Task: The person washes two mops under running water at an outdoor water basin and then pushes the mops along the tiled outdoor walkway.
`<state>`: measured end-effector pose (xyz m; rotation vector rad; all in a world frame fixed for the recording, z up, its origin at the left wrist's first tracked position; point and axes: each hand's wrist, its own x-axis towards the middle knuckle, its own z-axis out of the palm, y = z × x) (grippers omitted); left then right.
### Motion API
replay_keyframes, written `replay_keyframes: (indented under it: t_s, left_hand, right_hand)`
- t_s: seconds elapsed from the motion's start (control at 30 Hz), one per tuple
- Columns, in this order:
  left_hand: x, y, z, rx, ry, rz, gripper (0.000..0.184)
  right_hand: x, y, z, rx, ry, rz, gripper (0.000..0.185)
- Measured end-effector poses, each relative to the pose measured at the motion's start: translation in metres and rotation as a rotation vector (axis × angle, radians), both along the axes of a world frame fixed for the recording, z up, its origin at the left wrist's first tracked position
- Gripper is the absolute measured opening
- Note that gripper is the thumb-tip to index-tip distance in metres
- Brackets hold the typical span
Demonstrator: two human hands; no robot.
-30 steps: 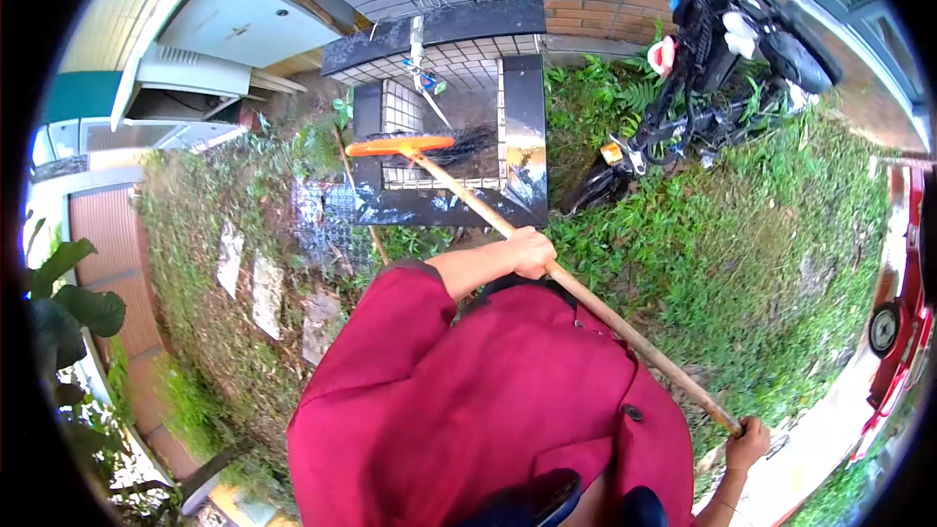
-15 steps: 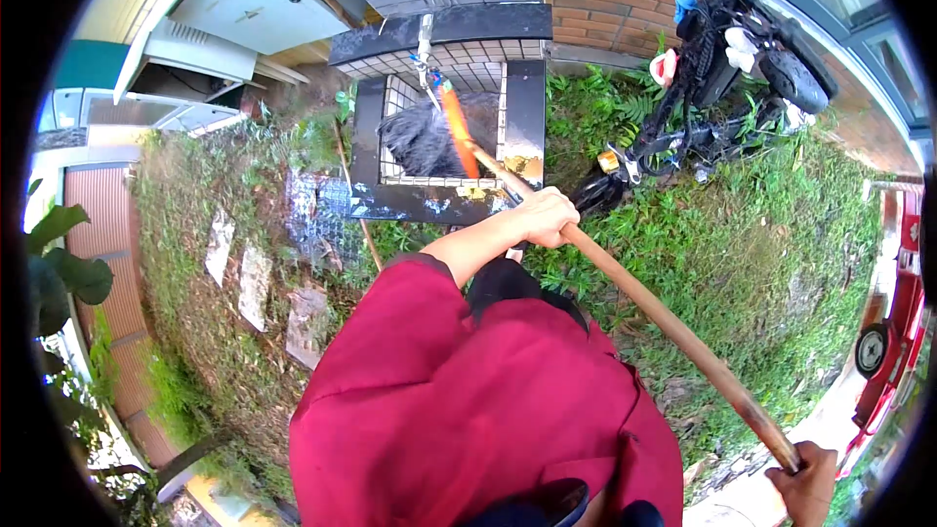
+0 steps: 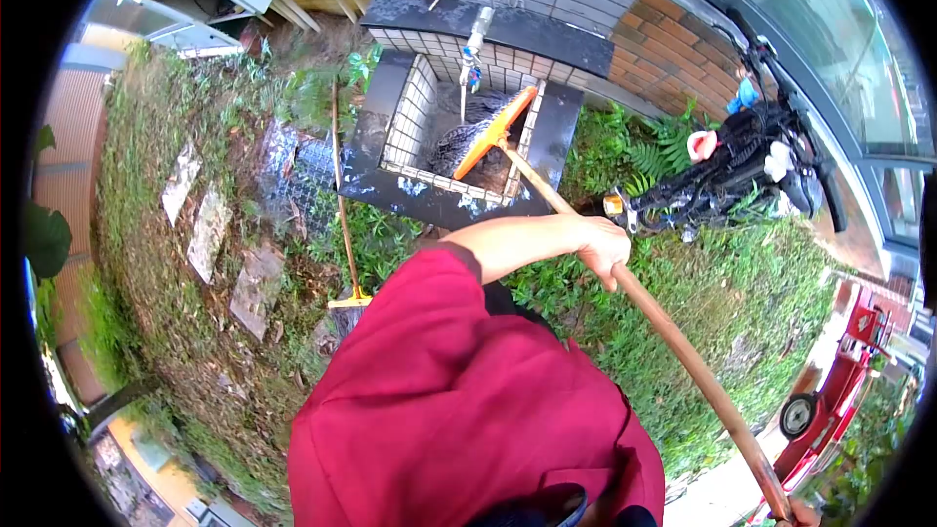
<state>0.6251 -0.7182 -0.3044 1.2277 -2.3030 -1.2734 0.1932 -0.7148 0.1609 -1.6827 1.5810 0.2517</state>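
My left hand is closed around the middle of a mop's long wooden handle. At the lower right edge, my right hand is wrapped round the handle's end, partly cut off by the frame. The mop's orange head tilts inside a tiled outdoor sink with a dark stone rim. Its dark grey strands lie in the basin, beneath and left of the head. Above them, a tap sticks out from the back wall of the sink.
Against the sink's left side leans a second pole with a yellow head. A black bicycle-like vehicle stands by the brick wall. Stone slabs lie in the grass on the left. A red vehicle is at the far right.
The mop head has swung from nearly upright to a slant across the basin, and its strands have shifted. Both hands keep hold of the handle. The whole view has turned and shifted.
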Motion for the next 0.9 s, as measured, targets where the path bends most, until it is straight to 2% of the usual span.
replay_keyframes:
  t_s: [0.03,0.1,0.13,0.17,0.2,0.23,0.3,0.33,0.37,0.4,0.43,0.47,0.5,0.53,0.57,0.63,0.7,0.73,0.77,0.83,0.87,0.9]
  left_hand:
    - [0.012,0.004,-0.004,-0.033,0.026,0.083,0.035]
    - [0.040,0.026,-0.026,0.094,-0.154,0.204,0.027]
    - [0.053,0.060,-0.081,0.018,-0.228,0.242,0.021]
    - [0.074,0.080,-0.126,-0.080,-0.319,0.275,0.015]
    - [0.083,0.079,-0.106,-0.012,-0.312,0.317,0.013]
    - [0.081,0.085,-0.080,0.078,-0.295,0.338,0.010]
    - [0.057,0.104,-0.051,0.157,-0.347,0.215,0.007]
    - [0.075,0.073,-0.042,0.113,-0.430,0.183,0.006]
    - [0.067,0.061,-0.051,0.003,-0.378,0.195,0.006]
    - [0.050,0.047,-0.051,-0.063,-0.339,0.172,0.006]
    - [0.030,0.029,-0.025,0.049,-0.357,0.105,0.006]
    - [0.009,0.016,-0.024,0.081,-0.337,0.144,0.008]
    - [-0.007,0.010,-0.030,-0.068,-0.259,0.188,0.009]
    - [-0.014,0.009,-0.035,-0.122,-0.126,0.274,0.009]
    - [-0.009,0.015,-0.037,-0.190,-0.096,0.343,0.009]
    - [0.015,0.041,-0.047,-0.055,-0.180,0.346,0.010]
    - [0.050,0.066,-0.064,-0.132,-0.187,0.488,0.010]
    - [0.064,0.074,-0.052,-0.081,-0.277,0.538,0.007]
    - [0.075,0.082,-0.061,-0.145,-0.270,0.576,0.008]
    - [0.079,0.080,-0.061,-0.202,-0.246,0.609,0.014]
    - [0.071,0.067,-0.059,-0.231,-0.208,0.633,0.014]
    - [0.058,0.057,-0.059,-0.247,-0.167,0.664,0.014]
  right_hand:
    - [0.003,-0.009,-0.020,-0.005,0.021,0.027,0.031]
    - [0.012,-0.020,-0.092,0.009,0.084,0.071,0.027]
    - [0.043,-0.010,-0.135,0.067,-0.007,-0.084,0.032]
    - [0.038,0.002,-0.176,0.074,-0.133,-0.115,0.035]
    - [0.060,0.008,-0.180,0.094,-0.175,0.014,0.034]
    - [0.066,-0.001,-0.184,0.042,-0.114,0.027,0.034]
    - [0.052,0.002,-0.166,-0.011,0.073,0.031,0.032]
    - [0.047,0.005,-0.156,-0.149,0.085,0.187,0.029]
    - [0.038,0.007,-0.144,-0.201,0.132,0.223,0.023]
    - [0.033,0.012,-0.113,-0.082,0.230,0.176,0.037]
    - [0.028,0.018,-0.086,-0.051,0.448,0.162,0.039]
    - [0.029,0.027,-0.061,-0.124,0.459,0.168,0.038]
    - [0.042,0.032,-0.039,-0.162,0.501,0.180,0.038]
    - [0.053,0.033,-0.024,-0.184,0.508,0.095,0.040]
    - [0.051,0.024,-0.030,-0.221,0.445,0.191,0.040]
    - [0.027,-0.004,-0.042,-0.254,0.325,0.369,0.042]
    - [-0.009,-0.040,-0.098,-0.520,-0.091,0.329,0.037]
    - [0.007,-0.048,-0.098,-0.513,-0.023,0.473,0.041]
    - [0.038,-0.058,-0.094,-0.501,0.051,0.611,0.045]
    - [0.079,-0.048,-0.074,-0.494,0.140,0.500,0.042]
    - [0.087,-0.042,-0.055,-0.529,0.291,0.718,0.046]
    - [0.068,-0.033,-0.040,-0.604,0.252,0.827,0.049]
